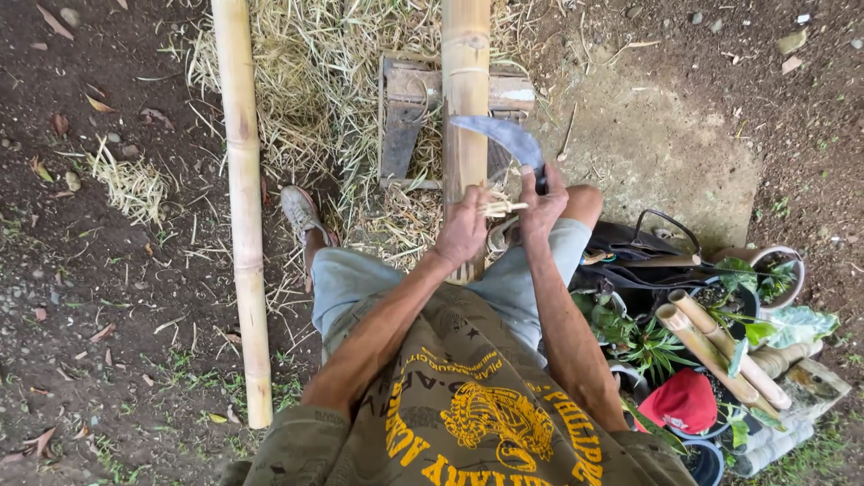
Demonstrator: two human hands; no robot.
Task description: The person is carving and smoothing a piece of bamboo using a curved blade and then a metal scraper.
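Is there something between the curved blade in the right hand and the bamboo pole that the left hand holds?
Nothing visible: the curved blade in the right hand lies directly against the bamboo pole, above the left hand.

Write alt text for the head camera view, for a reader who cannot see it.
Seen from above, a seated person's right hand holds a curved blade against a bamboo pole while the left hand grips the pole. The pole lies over a wooden block on straw-strewn dirt. A second bamboo pole lies to the left; potted plants stand at right.
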